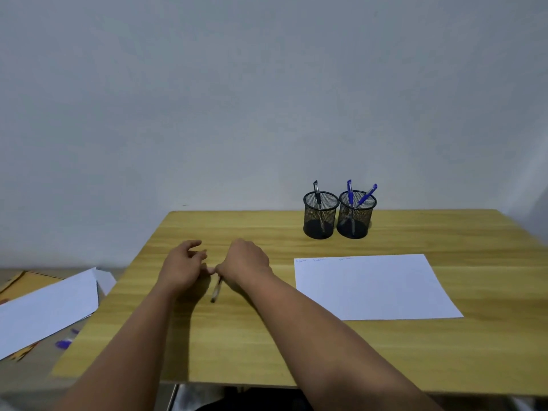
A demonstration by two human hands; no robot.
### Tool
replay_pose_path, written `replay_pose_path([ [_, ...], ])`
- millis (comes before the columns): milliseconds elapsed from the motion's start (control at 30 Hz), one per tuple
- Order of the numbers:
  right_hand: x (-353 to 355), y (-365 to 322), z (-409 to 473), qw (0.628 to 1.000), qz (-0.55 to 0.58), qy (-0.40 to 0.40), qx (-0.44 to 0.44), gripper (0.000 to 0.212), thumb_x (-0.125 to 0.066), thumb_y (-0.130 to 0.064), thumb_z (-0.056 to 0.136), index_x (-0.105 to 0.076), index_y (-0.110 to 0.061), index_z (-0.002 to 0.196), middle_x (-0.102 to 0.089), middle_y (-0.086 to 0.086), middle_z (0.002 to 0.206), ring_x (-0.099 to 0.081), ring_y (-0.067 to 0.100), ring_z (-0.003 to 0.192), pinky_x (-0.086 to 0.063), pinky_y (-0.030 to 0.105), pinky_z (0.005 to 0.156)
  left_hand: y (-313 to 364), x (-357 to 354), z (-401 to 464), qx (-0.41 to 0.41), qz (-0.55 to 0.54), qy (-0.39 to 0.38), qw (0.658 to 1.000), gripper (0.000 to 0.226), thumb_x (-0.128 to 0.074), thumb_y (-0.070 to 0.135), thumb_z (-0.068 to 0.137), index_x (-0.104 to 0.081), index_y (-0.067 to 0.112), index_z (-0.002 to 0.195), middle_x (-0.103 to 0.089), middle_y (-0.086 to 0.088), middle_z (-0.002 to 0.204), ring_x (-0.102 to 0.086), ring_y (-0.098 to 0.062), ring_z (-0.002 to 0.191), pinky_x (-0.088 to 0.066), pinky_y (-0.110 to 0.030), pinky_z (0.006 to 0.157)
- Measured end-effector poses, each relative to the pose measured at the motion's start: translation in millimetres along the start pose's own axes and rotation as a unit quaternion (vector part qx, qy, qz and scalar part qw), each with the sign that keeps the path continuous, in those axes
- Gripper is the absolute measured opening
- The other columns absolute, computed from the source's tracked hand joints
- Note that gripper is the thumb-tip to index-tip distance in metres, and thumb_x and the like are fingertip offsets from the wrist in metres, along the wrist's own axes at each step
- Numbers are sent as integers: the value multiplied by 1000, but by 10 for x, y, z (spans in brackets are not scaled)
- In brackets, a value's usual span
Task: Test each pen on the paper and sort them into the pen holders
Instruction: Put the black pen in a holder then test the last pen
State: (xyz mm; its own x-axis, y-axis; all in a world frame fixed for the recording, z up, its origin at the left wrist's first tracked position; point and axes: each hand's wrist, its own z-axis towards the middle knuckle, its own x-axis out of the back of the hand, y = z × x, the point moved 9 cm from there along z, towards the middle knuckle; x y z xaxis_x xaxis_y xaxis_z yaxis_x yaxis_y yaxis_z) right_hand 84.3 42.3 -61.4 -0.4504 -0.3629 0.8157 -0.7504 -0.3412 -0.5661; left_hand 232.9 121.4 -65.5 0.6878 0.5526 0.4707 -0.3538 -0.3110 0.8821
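A wooden table (pixel 267 336) stood against a plain wall. On it, toward the right, lay a white sheet of paper (pixel 373 287) with faint scribbles along its far edge. Behind the paper, two black mesh pen holders (pixel 321 216) stood side by side, touching or nearly so. A pen (pixel 216 290) lay on the table left of the paper.

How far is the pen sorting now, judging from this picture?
Three pens look sorted: one black pen in the left holder, two blue pens in the right holder. The paper shows three faint scribbles. In hand: the right hand grips one pen, left hand beside it. That pen is left to test and sort.
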Motion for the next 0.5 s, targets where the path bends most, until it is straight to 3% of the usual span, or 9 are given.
replay_pose_path([
  [100, 59, -3, -56, 1000, -26, 9, 10, 32, -74, -33, 95, -65, -13, 119, -70, 9, 122, -67, 33, 112, -45, 36, 77, 74, 11, -32, -44, 61, 14, 997, 34, -62, 17, 99, -61, 20, 133, -69, -5, 123, -74, -20, 87, -55, -35, 84],
  [233, 131, 15, -94, 999, -31, -13, 31, 30, -74, -39, 93, -66, -13, 106, -73, 9, 111, -67, 34, 99, -47, 36, 73, 245, -78, -161, -135, 176, -18, 975, 43, -71, 23, 93, -64, 27, 135, -65, 1, 132, -65, -22, 112, -51, -35, 91],
  [367, 317, 190, -99, 995, 60, -69, 31, 20, -76, -23, 92, -78, -4, 97, -78, 11, 96, -73, 31, 90, -63, 41, 80, 398, -103, -266, -169, 238, -35, 956, 20, -74, 28, 89, -74, 38, 106, -74, 10, 109, -66, -15, 102, -56, -38, 86],
  [433, 435, 304, -141, 985, 135, -105, 32, 5, -78, -13, 91, -78, -7, 92, -74, 7, 82, -68, 20, 70, -57, 32, 63, 480, -103, -294, -177, 237, -38, 955, 18, -74, 26, 88, -70, 44, 86, -74, 13, 93, -68, -11, 93, -57, -38, 80],
  [500, 608, 436, -211, 971, 210, -118, 11, 8, -81, -7, 90, -78, -12, 96, -74, 5, 80, -63, 12, 58, -47, 23, 54, 594, -165, -351, -195, 226, -47, 953, 18, -74, 26, 90, -67, 41, 81, -72, 13, 87, -67, -9, 88, -57, -36, 76],
])
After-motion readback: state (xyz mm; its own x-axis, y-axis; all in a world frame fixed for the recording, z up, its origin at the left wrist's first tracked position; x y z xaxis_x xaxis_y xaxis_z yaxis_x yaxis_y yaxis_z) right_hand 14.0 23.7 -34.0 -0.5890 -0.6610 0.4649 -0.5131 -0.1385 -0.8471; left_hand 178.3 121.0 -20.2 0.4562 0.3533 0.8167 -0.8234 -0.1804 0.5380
